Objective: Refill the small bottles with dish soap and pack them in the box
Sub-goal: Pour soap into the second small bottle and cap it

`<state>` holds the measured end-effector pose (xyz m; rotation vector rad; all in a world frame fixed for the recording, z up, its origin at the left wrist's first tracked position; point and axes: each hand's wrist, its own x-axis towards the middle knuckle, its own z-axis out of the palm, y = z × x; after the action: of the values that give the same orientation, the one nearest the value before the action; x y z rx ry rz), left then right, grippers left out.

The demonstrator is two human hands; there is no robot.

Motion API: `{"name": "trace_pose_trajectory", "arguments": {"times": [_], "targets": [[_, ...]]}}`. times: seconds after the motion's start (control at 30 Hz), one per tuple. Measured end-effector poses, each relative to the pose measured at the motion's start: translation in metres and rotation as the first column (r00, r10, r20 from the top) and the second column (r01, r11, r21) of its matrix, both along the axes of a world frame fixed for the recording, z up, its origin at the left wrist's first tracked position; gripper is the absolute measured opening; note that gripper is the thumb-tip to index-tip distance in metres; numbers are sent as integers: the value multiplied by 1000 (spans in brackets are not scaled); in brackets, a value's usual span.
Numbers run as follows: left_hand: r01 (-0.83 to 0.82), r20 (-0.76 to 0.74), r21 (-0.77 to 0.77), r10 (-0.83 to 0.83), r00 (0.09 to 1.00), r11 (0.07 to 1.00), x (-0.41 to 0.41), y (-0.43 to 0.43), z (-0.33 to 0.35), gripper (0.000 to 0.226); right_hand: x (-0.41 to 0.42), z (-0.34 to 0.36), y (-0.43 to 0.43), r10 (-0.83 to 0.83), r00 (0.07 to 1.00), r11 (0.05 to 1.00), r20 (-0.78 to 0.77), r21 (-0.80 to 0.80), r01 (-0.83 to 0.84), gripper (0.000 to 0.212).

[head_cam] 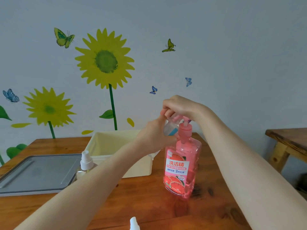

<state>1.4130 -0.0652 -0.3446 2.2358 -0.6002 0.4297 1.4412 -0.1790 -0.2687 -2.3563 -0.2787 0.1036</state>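
Your wooden bench [149, 206] fills the lower part of the view, set against a pale wall [232, 47] decorated with sunflower and butterfly stickers. On the left side of the bench lies a flat grey lid [36, 173], and just beside it, toward the back, stands the open cream plastic box [116, 146], its near wall partly hidden by your left forearm. To the right of the box stands the pink dish soap pump bottle [181, 165], upright on the bench, with a grapefruit label facing you and liquid filling much of it. Your right hand [181, 106] sits on top of its pump head, fingers curled together and closed over it. Your left hand [153, 135] is clamped on a small clear bottle [170, 129] with a blue label, held tilted just beside the pump neck with its mouth up toward the spout; whether spout and mouth touch cannot be told, since your fingers cover that spot. A second small spray bottle [85, 163] with a white nozzle stands upright on the bench between the grey lid and the box, right against your left forearm. At the very bottom edge, the white top of a third spray bottle [134, 224] pokes into view, well apart from the others.
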Motion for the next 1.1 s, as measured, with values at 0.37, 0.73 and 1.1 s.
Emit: {"name": "trace_pose_trajectory", "arguments": {"times": [0.37, 0.73, 1.1], "targets": [[-23, -14, 44, 23, 1000, 999, -2, 0, -2, 43, -3, -3, 3, -7, 1000, 999, 17, -41, 8, 24], [-57, -27, 35, 58, 998, 998, -2, -3, -14, 40, -3, -12, 4, -10, 999, 999, 51, -30, 11, 25], [-54, -26, 24, 54, 998, 998, 1, -5, -17, 42, 0, -18, 0, -15, 998, 1000, 58, 15, 14, 30]]}}
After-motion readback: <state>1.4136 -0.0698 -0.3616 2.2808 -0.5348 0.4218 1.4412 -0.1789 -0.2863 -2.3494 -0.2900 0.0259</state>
